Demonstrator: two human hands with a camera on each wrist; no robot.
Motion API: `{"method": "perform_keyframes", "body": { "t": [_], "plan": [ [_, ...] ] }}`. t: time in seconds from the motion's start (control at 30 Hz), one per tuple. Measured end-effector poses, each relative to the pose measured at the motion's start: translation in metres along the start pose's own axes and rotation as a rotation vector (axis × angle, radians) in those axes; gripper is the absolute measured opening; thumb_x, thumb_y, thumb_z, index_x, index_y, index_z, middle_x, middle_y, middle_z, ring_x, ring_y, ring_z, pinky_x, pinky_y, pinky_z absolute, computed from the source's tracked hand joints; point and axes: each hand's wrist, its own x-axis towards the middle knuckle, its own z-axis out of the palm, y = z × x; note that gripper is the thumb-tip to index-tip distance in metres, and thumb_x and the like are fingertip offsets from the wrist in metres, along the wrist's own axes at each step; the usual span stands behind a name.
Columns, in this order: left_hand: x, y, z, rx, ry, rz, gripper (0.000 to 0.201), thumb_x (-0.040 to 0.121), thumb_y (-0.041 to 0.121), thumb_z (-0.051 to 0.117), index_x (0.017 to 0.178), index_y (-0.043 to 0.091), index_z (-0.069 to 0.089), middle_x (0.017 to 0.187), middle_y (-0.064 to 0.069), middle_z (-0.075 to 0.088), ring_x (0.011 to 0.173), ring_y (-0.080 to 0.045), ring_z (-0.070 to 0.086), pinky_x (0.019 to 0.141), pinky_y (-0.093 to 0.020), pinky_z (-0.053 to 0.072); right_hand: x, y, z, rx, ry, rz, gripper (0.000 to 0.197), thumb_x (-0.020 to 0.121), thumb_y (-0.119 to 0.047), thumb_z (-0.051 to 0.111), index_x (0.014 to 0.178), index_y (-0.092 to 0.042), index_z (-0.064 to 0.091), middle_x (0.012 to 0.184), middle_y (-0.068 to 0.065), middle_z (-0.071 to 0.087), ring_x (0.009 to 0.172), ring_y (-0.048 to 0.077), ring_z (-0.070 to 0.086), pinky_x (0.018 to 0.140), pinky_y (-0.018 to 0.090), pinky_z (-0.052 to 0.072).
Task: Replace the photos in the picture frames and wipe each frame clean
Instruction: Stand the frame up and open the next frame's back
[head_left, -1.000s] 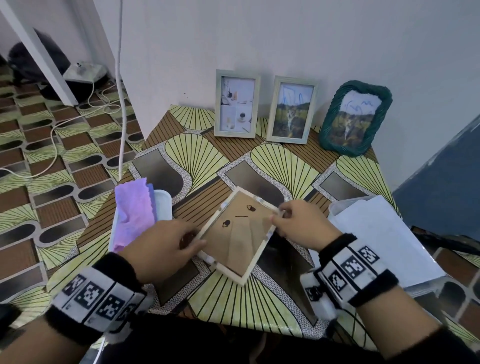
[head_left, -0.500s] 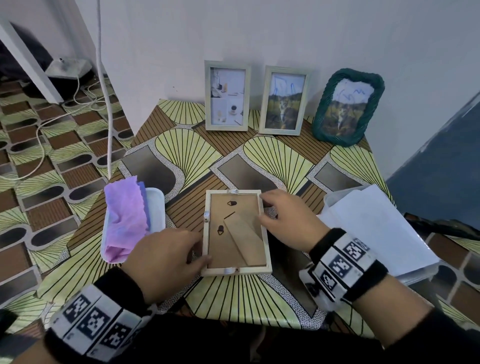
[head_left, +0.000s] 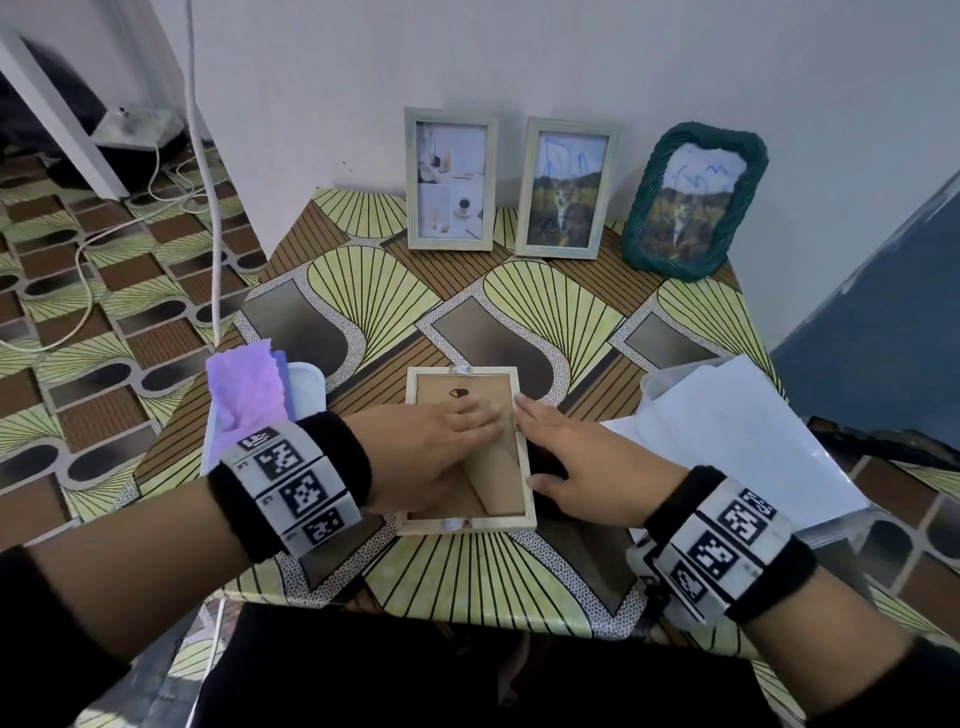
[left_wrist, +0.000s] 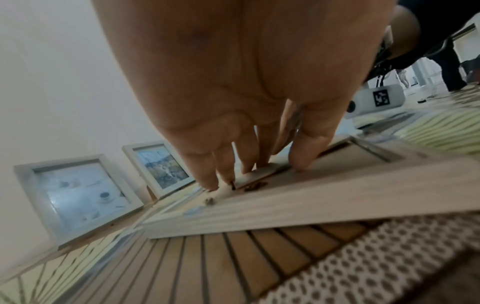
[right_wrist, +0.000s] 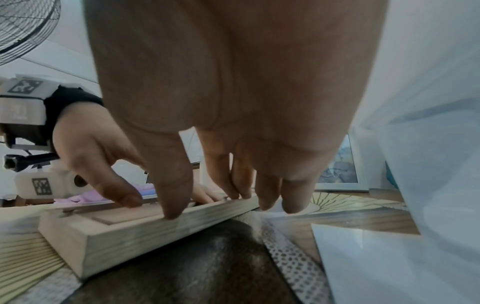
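Observation:
A pale wooden picture frame (head_left: 464, 523) lies face down on the patterned table (head_left: 467, 582), its brown backing and fold-out stand facing up. My left hand (head_left: 480, 413) lies across the backing with straight fingers, whose tips press on the backing board near a small clip (left_wrist: 226, 191). My right hand (head_left: 535, 447) rests along the frame's right rail. Its thumb (right_wrist: 171, 197) sits on the rail, and its fingers touch the rail and the table beside it. Neither hand grips anything. Any photo inside is hidden.
Three framed photos lean on the back wall: two pale frames (head_left: 450, 179) (head_left: 567, 188) and a green woven one (head_left: 693, 200). A purple cloth (head_left: 247, 387) lies on a white tray (head_left: 310, 382) at left. White sheets (head_left: 727, 431) lie on a clear container at right.
The frame, held tilted and turned diagonally a second ago, now lies flat and square on the table. My left hand moved from its left edge onto the backing; my right hand flattened along the right rail.

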Motion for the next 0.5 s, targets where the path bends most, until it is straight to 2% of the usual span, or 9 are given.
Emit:
{"method": "perform_keyframes", "body": {
  "t": [0.03,0.1,0.17,0.23,0.3,0.33,0.37,0.43,0.5],
  "plan": [
    [0.0005,-0.0010,0.0016,-0.031,0.004,0.007,0.068,0.098,0.027,0.040,0.156,0.018,0.006,0.164,0.002,0.005,0.150,-0.011,-0.002,0.121,-0.026,0.001,0.0003,0.0009,0.0001,0.002,-0.021,0.005,0.080,0.097,-0.027,0.056,0.158,-0.014,0.006,0.166,-0.002,-0.005,0.152,0.013,0.002,0.123,0.031,0.011],
    [0.0000,-0.0027,0.0040,-0.080,0.044,0.020,0.064,0.097,0.025,0.040,0.155,0.020,0.013,0.164,0.003,0.011,0.150,-0.009,0.004,0.120,-0.026,0.009,0.0005,0.0012,0.0003,0.014,-0.046,0.017,0.080,0.098,-0.026,0.055,0.158,-0.015,0.003,0.165,-0.004,-0.009,0.152,0.012,0.000,0.124,0.035,0.011],
    [-0.0022,-0.0038,0.0034,-0.103,0.084,0.010,0.057,0.096,0.027,0.041,0.150,0.022,0.023,0.162,0.004,0.019,0.149,-0.009,0.012,0.118,-0.031,0.026,0.0001,0.0017,0.0008,0.028,-0.050,0.023,0.081,0.098,-0.026,0.054,0.158,-0.016,0.002,0.165,-0.005,-0.011,0.152,0.011,-0.002,0.124,0.037,0.011],
    [-0.0044,-0.0032,0.0007,-0.116,0.109,-0.011,0.051,0.094,0.031,0.044,0.141,0.024,0.027,0.158,0.003,0.028,0.145,-0.013,0.028,0.106,-0.037,0.042,-0.0006,0.0024,0.0010,0.040,-0.047,0.023,0.081,0.098,-0.026,0.054,0.158,-0.016,0.001,0.165,-0.006,-0.011,0.152,0.009,-0.002,0.124,0.035,0.011],
    [-0.0048,-0.0009,-0.0007,-0.128,0.119,-0.036,0.047,0.091,0.030,0.047,0.133,0.023,0.027,0.152,0.001,0.035,0.124,-0.022,0.052,0.091,-0.040,0.051,-0.0013,0.0029,0.0001,0.062,-0.042,0.023,0.081,0.098,-0.026,0.055,0.158,-0.017,0.002,0.164,-0.008,-0.011,0.152,0.009,-0.001,0.124,0.032,0.011],
    [-0.0039,0.0006,-0.0013,-0.142,0.123,-0.052,0.044,0.091,0.027,0.047,0.130,0.021,0.027,0.147,-0.002,0.038,0.111,-0.026,0.059,0.084,-0.041,0.052,-0.0017,0.0030,-0.0008,0.079,-0.037,0.025,0.081,0.097,-0.026,0.056,0.158,-0.017,0.004,0.164,-0.009,-0.010,0.152,0.009,0.000,0.124,0.031,0.011],
    [-0.0028,0.0020,-0.0011,-0.162,0.134,-0.073,0.042,0.092,0.022,0.047,0.128,0.019,0.028,0.141,-0.005,0.043,0.099,-0.028,0.062,0.078,-0.041,0.052,-0.0019,0.0031,-0.0020,0.095,-0.030,0.025,0.081,0.097,-0.026,0.058,0.158,-0.017,0.006,0.165,-0.009,-0.008,0.152,0.008,0.002,0.123,0.030,0.012],
    [-0.0006,0.0037,0.0002,-0.214,0.171,-0.131,0.037,0.092,0.012,0.044,0.126,0.017,0.030,0.113,-0.007,0.059,0.076,-0.027,0.060,0.065,-0.039,0.050,-0.0018,0.0023,-0.0046,0.105,-0.020,0.021,0.082,0.095,-0.025,0.060,0.158,-0.017,0.009,0.165,-0.009,-0.005,0.151,0.007,0.005,0.123,0.029,0.013],
    [0.0005,0.0039,0.0005,-0.271,0.189,-0.166,0.034,0.092,0.008,0.041,0.123,0.018,0.031,0.089,0.000,0.057,0.067,-0.022,0.056,0.060,-0.036,0.047,-0.0012,0.0015,-0.0064,0.095,-0.018,0.019,0.082,0.094,-0.025,0.061,0.158,-0.018,0.010,0.165,-0.009,-0.003,0.151,0.008,0.008,0.122,0.028,0.014]
  ]
}}
